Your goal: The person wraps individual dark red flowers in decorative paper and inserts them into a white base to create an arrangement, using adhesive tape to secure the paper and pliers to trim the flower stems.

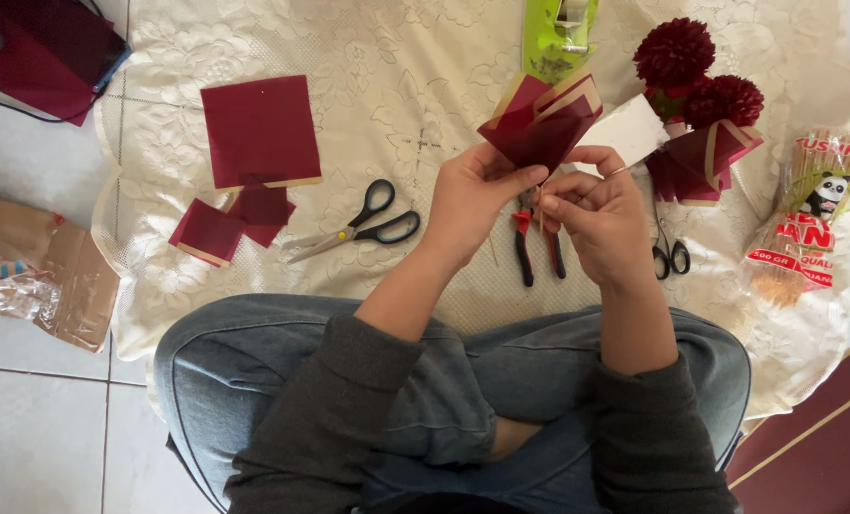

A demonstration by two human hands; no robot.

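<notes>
1. Left hand point(471, 195) pinched shut on base of folded maroon paper piece point(539, 119), held above the lace cloth point(396, 86) at about 12 o'clock from the hands.
2. Right hand point(601, 214) curled closed; fingertips grip a thin wooden stick point(540, 214) under the fold, and a white backing strip point(632, 131) sticks up at 1 o'clock (exact grip on the strip: cannot tell).
3. Handling, judged: paper light, thin, creases and tears easily. Best held at the gathered base, not the flared tips. Stick stiff but likely snaps if bent.
4. Counts: 2 finished pompom flowers point(696, 71) at 1 o'clock; 3 loose maroon squares point(258, 128) at 10 o'clock; 2 scissors, black pair point(373, 224) at 9 o'clock, second pair point(671, 249) at 3 o'clock; 1 pliers point(537, 249) below the hands; 1 skewer pack point(806, 219) at 3 o'clock; 1 green tape dispenser point(558, 33) at 12 o'clock.
</notes>
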